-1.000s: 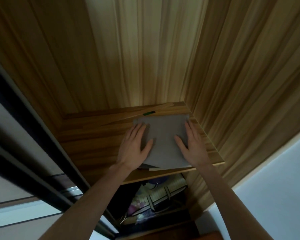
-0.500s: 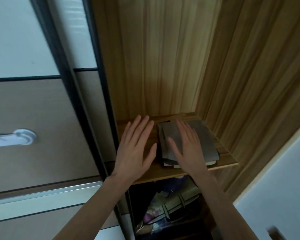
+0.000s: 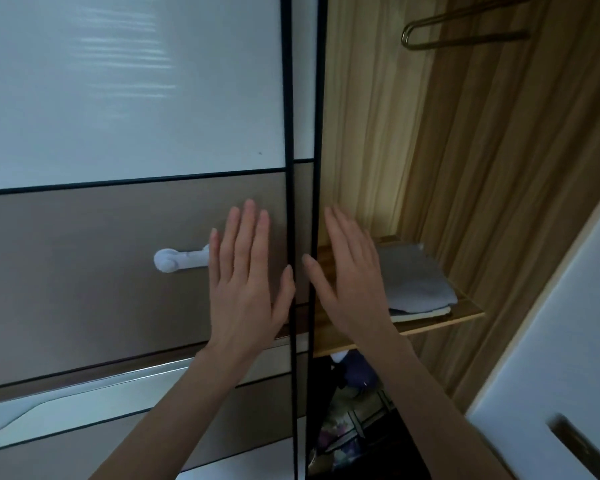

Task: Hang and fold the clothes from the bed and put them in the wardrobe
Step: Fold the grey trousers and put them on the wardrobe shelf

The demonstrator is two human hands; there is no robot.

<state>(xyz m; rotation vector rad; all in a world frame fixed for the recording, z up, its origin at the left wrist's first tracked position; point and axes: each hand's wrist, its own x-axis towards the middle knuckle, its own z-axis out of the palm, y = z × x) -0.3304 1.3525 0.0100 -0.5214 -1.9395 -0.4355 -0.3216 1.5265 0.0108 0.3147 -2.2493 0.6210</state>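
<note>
Now, head view only. Left hand (image 3: 245, 275): flat, fingers straight and together, grasping nothing, raised in front of brown sliding wardrobe door panel (image 3: 94, 271); contact with panel cannot be told. Right hand (image 3: 352, 275): likewise flat and released, fingers straight, nothing held, raised at the wardrobe opening just past black vertical door frame (image 3: 290, 133).

Task item: folded grey cloth garment (image 3: 413, 278), lying flat on light wooden wardrobe shelf (image 3: 440, 322), at 3 o'clock from right hand, tucked toward the shelf's right rear corner. Paler folded layer visible under its front edge; 1 piece or 2, cannot tell. Neither hand touching it.

Other noted: white plastic knob-type handle (image 3: 174, 260) on door panel at 9 o'clock from left hand, partly hidden by that hand. Brass-coloured metal hanger (image 3: 465, 27) at 1 o'clock of frame, bare. Patterned fabric storage bag (image 3: 350, 427) in dark compartment under shelf, at 6 o'clock.

Progress, judged: at least 1 garment folded and stowed, so folding branch partly done. Hanging branch apparently pending, visible hanger carrying nothing. Bed out of view, so remaining clothes uncountable. Likely next: back to bed for another item, or door closed if none left.
</note>
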